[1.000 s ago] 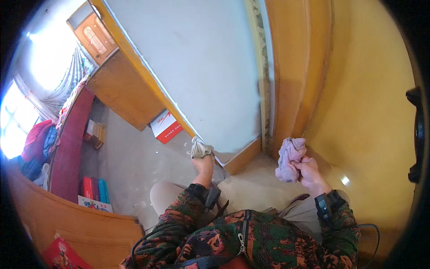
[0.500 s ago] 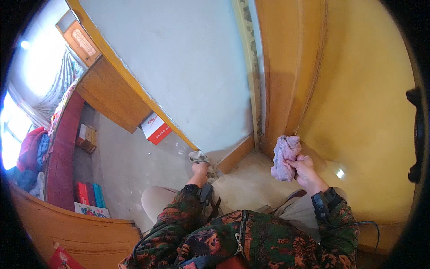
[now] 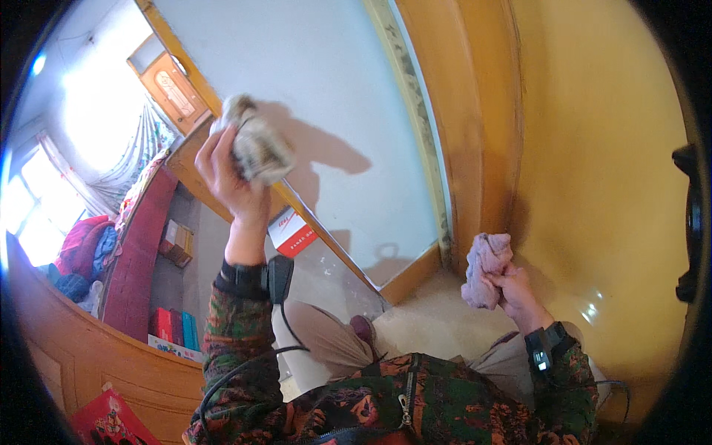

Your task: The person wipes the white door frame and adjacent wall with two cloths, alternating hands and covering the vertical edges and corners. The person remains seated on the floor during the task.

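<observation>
My left hand point(image 3: 236, 194) is raised, its fingers closed round a stained whitish-brown rag point(image 3: 261, 148), slightly blurred. The rag is in front of the wooden edge trim of a pale wall panel point(image 3: 326, 81) and throws a shadow onto it. Whether rag and panel touch, I cannot tell. Lower down on the right, my right hand point(image 3: 519, 298) grips a crumpled pinkish-purple cloth point(image 3: 486, 271). That cloth hangs near the foot of a brown wooden door frame point(image 3: 475, 119), beside a glossy yellow surface point(image 3: 601, 148).
A red-and-white box point(image 3: 292, 233) stands on the floor past the panel's lower edge. Further left are a dark red bed side point(image 3: 137, 252), a cardboard box point(image 3: 176, 243) and red and teal items point(image 3: 176, 328). Wooden furniture point(image 3: 111, 363) curves along the lower left. A cable runs by my left forearm.
My left hand has swung up from the panel's bottom corner, carrying the rag high along the edge trim. My right hand and its cloth have shifted only slightly, as the view turned a little.
</observation>
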The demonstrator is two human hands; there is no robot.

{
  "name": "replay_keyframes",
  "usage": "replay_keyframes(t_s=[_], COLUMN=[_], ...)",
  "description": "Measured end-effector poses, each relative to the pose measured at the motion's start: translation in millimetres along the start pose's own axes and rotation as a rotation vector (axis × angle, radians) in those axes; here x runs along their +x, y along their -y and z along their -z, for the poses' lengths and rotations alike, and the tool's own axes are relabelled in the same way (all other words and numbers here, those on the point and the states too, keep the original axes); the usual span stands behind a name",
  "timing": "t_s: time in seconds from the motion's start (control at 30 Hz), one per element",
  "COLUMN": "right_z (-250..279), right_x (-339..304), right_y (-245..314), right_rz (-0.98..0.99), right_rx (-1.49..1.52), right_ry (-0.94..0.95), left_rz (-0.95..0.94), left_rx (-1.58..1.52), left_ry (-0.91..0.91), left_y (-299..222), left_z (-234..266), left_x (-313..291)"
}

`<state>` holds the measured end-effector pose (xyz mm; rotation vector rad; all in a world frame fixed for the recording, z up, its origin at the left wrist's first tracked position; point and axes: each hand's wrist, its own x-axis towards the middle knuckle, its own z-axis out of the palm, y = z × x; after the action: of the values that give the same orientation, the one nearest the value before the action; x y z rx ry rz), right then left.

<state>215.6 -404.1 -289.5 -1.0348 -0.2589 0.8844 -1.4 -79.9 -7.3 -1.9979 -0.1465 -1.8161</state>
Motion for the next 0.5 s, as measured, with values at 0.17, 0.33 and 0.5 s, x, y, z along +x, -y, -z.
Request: replay_keyframes(t_s=[0.17, 0.33, 0.5], right_z=[5.5, 12.5, 10.2], right_x=[3.1, 8.0, 8.2], right_y=[-3.8, -9.3, -7.3], right_rz=[0.037, 0.023, -0.002], right_rx=[0.020, 0.049, 0.041], right_ry=[0.048, 0.057, 0.020], left_rz=[-0.098, -0.033, -0.044], left_rx=[0.278, 0.248, 0.149], left_ry=[0.236, 0.392, 0.456], left_y=[-7.3, -16.8, -26.0], left_z=[-17.1, -10.0, 2.8], left_x=[38.6, 34.9, 40.5])
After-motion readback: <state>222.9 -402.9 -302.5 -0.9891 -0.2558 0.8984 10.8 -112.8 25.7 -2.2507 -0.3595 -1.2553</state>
